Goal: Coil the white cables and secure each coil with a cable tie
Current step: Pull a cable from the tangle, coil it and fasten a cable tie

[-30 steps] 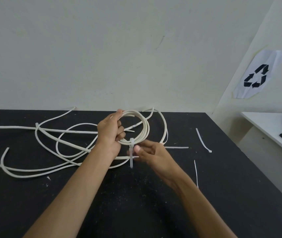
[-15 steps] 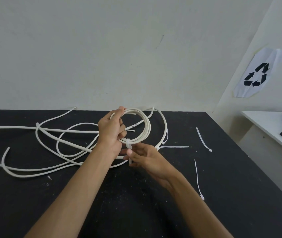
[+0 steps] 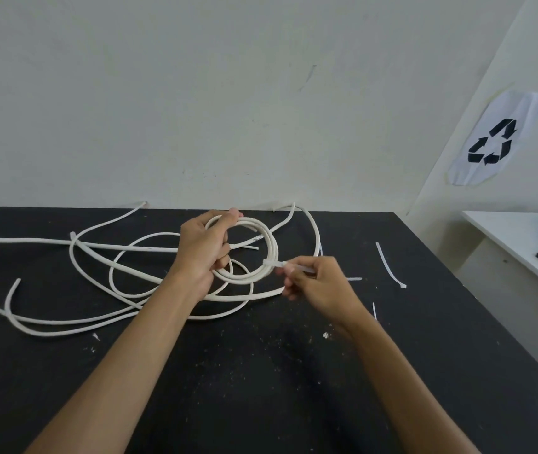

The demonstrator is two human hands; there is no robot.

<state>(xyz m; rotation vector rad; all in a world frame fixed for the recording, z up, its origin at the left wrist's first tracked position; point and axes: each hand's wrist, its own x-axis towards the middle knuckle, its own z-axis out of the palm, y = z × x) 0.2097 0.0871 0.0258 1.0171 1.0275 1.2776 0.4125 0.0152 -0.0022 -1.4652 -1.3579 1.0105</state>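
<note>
Above the black tabletop [image 3: 261,388], just in front of the pale wall, the coil [image 3: 250,250] of white cable is held up off the surface. Its left side sits inside the left hand [image 3: 204,253], whose grip is clamped round the bundled turns, thumb tip over the top of the ring; this looks meant to keep the loops from springing apart while the tie goes on. On the coil's right side a cable tie [image 3: 276,263] is wrapped round the turns, and its tail runs rightward into the right hand [image 3: 315,285], whose fingertips [image 3: 289,269] pinch it closed. Pulling away from the coil, against the left hand's hold, is likely how the tie gets cinched; whether it is fully tight I cannot tell.

Left of the coil and beneath it, loose cables [image 3: 74,257] sprawl in wide loops across the tabletop, not yet coiled, so most of the task seems to remain. To the coil's right lie spare cable ties [image 3: 388,265], one long one well apart, others partly hidden by the right hand and wrist. Far right of the coil stands a white side table [image 3: 503,231] with a dark flat object and something blue, under a recycling sign [image 3: 493,140] on the wall.
</note>
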